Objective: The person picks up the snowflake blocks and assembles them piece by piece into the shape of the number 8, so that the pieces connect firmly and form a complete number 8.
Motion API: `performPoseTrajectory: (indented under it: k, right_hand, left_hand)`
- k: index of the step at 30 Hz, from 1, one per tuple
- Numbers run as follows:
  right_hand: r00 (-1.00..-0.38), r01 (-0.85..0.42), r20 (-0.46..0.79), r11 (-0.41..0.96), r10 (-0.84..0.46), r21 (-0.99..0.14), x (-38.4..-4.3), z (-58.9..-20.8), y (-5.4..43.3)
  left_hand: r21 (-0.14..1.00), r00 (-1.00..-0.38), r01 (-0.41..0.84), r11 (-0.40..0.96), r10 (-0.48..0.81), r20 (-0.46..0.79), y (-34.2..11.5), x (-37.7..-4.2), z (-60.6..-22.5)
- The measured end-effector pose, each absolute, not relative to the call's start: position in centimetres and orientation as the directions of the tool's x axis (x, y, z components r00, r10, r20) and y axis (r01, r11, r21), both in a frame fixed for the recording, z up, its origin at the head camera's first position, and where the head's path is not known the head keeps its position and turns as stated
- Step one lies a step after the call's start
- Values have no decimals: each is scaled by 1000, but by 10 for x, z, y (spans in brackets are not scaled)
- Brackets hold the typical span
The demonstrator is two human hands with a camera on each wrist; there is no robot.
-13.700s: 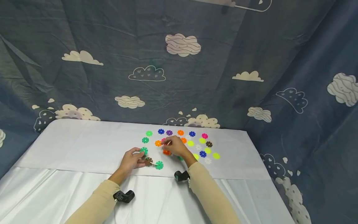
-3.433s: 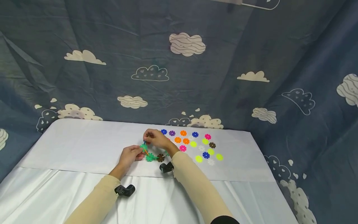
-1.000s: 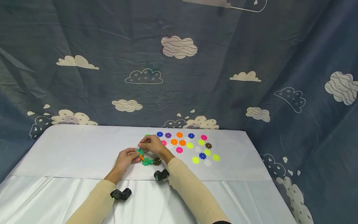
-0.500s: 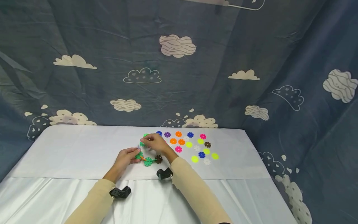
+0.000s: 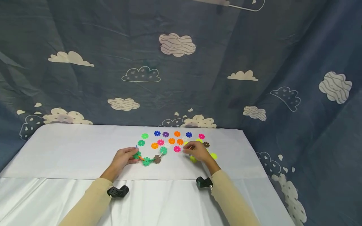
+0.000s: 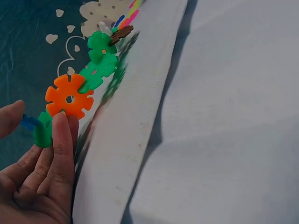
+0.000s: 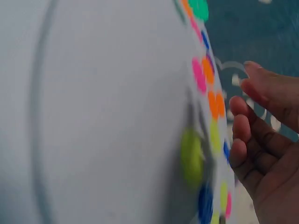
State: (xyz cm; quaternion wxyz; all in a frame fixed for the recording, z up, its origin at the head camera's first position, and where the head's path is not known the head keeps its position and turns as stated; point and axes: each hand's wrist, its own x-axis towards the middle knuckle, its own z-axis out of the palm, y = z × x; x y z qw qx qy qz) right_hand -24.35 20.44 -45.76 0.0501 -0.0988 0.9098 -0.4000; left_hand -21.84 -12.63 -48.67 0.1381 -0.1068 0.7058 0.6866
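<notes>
Head view: soft, even light; white worktop [image 5: 70, 147] bright, dark curtain [image 5: 215, 94] dimmer. Left wrist view: greyish, duller; greenish shadow beside the chain [image 6: 89, 83]. Right wrist view: yellow disc [image 7: 191, 158] smeared by blur, fingers [image 7: 240, 128] sharper.

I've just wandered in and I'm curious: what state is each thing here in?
Left hand: holding the disc chain near one end
Disc chain: linked together
Chain's orange disc: slotted between green ones
Right hand: fingers bent, nothing visible in them
Scattered discs: loose, on the cloth
White cloth: spread out, creased in front
Dark curtain: hanging, wrinkled
</notes>
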Motion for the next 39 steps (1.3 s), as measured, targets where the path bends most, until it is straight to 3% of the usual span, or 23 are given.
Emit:
performPoseTrajectory:
  k: [6,12,25,30,35,39]
  right_hand:
    - [-988,-55,-77,769,-135,-637,-233,-467,232]
    - [-985,-55,-105,838,-133,-542,-231,-471,234]
    - [-982,-52,-132,857,-138,-512,-229,-471,232]
    - [-971,-107,-110,797,-212,-595,-233,-467,223]
    - [-950,-135,-68,596,-305,-791,-240,-463,198]
    - [-928,-164,-16,448,-372,-879,-254,-458,164]
  left_hand:
    - [940,-940,-338,40,41,-339,-127,-217,-486]
    - [946,-946,-320,47,44,-322,-125,-219,-486]
    - [953,-951,-302,28,55,-303,-126,-221,-487]
    - [957,-956,-288,36,46,-290,-126,-219,-488]
    - [960,-958,-277,46,58,-280,-127,-220,-491]
    - [961,-959,-273,44,64,-275,-127,-220,-492]
